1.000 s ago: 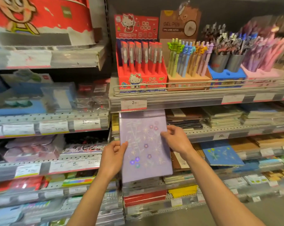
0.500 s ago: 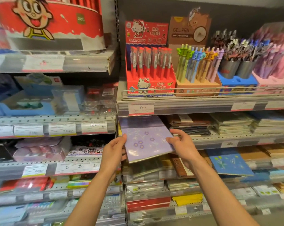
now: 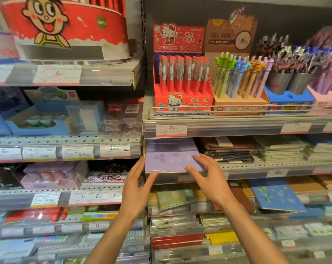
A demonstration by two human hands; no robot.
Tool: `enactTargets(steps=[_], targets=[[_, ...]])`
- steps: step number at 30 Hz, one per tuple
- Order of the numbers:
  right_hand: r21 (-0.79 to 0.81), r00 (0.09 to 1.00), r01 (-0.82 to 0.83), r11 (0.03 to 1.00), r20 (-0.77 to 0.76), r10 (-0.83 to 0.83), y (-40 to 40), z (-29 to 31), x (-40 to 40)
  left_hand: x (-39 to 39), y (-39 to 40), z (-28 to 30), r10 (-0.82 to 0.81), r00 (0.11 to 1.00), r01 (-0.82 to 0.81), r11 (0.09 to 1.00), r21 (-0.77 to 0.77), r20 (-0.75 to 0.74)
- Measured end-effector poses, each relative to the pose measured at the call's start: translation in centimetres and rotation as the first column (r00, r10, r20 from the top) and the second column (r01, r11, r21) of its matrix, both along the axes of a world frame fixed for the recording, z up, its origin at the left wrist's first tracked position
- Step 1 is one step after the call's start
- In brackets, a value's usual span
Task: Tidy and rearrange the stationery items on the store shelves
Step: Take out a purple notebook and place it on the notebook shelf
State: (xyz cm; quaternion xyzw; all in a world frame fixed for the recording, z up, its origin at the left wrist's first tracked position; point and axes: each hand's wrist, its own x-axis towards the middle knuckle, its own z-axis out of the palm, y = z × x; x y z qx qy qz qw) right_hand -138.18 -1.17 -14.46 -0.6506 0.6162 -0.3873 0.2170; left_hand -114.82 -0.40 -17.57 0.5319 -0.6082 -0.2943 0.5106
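A low gap above the purple notebook [image 3: 171,160]; the price rail [image 3: 237,128] overhead and brown notebooks [image 3: 228,149] beside hem it.

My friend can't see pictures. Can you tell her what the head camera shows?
Two hands push a purple flowered notebook flat onto a store shelf: the left hand at its left edge, the right hand with open fingers on its front right corner. Above stands a red Hello Kitty pen box.

— What is worn on the arms?
— No sleeves are seen; both forearms are left bare to the frame's edge.
— And on the hands [image 3: 135,189] [image 3: 209,180]?
— No gloves, rings or watch are seen.
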Motion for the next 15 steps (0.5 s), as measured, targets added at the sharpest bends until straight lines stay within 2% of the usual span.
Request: enactTargets(steps=[5, 8, 15], targets=[[0.036, 1.0, -0.031, 0.999, 0.003, 0.031, -1.9, 0.0, 1.4, -1.0, -1.6, -0.8, 0.055, 0.994, -0.057, 0.998, -0.018, -0.09], [0.036, 0.998, -0.038, 0.999, -0.055, 0.04, -3.0, -0.2, 1.7, -1.4, -2.6, -0.9, 0.085, 0.987, -0.084, 0.996, 0.017, -0.135], [-0.009, 0.992, -0.013, 1.0, -0.126, 0.012, -4.8, -0.5, 2.2, -1.5, -4.7, -2.1, 0.199, 0.98, -0.197, 0.976, 0.09, -0.014]])
